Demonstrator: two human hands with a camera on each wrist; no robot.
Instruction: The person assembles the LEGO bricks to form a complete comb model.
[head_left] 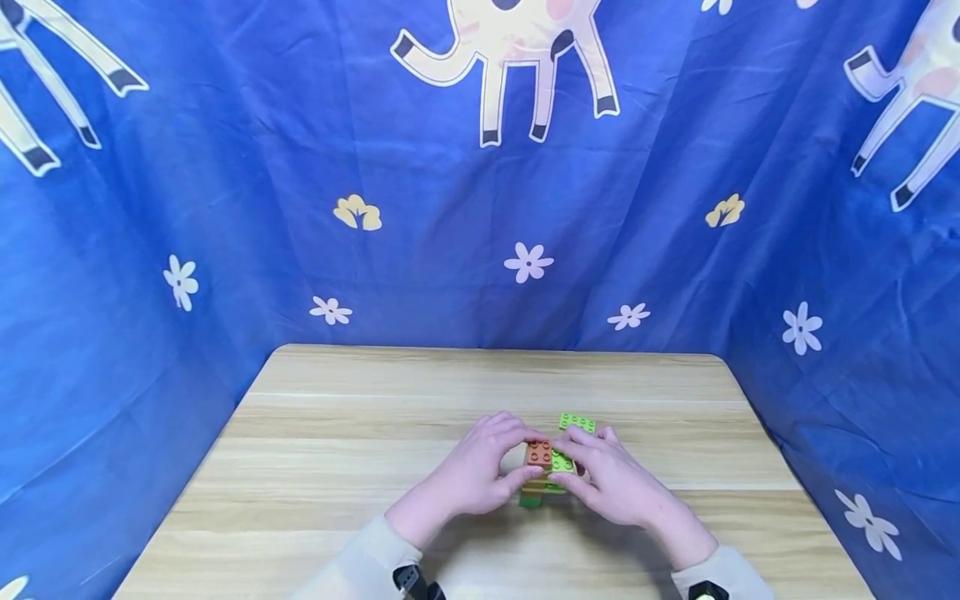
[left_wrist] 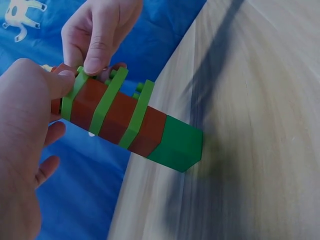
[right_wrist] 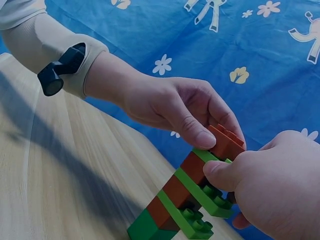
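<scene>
A tower of toy building bricks stands on the table. A dark green brick (left_wrist: 177, 142) forms its base, with orange-brown bricks (left_wrist: 120, 115) and light green plates (right_wrist: 187, 187) alternating above. The plates jut out sideways, studs upward, and one points away at the back (head_left: 577, 422). My left hand (head_left: 480, 467) grips the top orange-brown brick (head_left: 538, 452) between thumb and fingers. On the tower's right side, my right hand (head_left: 611, 479) pinches the jutting part of the uppermost light green plate (head_left: 562, 463). Its fingertips are partly hidden behind the bricks.
The wooden table (head_left: 360, 417) stretches around the tower on all sides. A blue cloth (head_left: 435, 275) with printed animals and flowers hangs behind it and at both sides. Each sleeve cuff carries a black wrist device (right_wrist: 62, 70).
</scene>
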